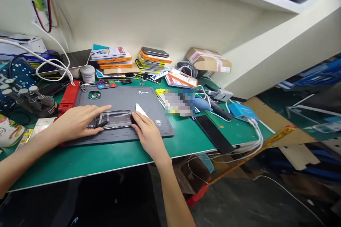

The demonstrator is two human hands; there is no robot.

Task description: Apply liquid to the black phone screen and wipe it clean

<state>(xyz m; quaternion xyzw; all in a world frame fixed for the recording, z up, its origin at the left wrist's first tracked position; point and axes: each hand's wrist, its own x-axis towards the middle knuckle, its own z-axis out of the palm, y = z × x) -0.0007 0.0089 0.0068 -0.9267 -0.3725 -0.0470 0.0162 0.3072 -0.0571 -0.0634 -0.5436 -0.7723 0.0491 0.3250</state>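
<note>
A dark phone (114,119) is laid flat, lengthwise left to right, on a grey work mat (149,103) near the front edge of a green bench (106,159). The left hand (77,120) is rested palm-down over the phone's left end, fingers spread and extended, the index finger stretched along the far edge; nothing is clasped, the phone is only pressed down. The right hand (147,131) is set at the phone's right end, and a small white card (140,109) is pinched between its fingertips, the card's edge held at or just beside the phone's right end; whether card and phone actually touch cannot be told.

A red tray (68,96) is seen just left of the mat. A white jar (87,73) is stood farther back, and stacks of orange-edged boxes (154,62) are piled against the far wall, with a cardboard parcel (208,60) to their right. A second black phone (214,134) is laid on the bench right of the mat, near a blue charger (241,111) with white cables (257,138) trailed over the bench's right edge. A rack of screwdrivers (29,95) is placed at far left.
</note>
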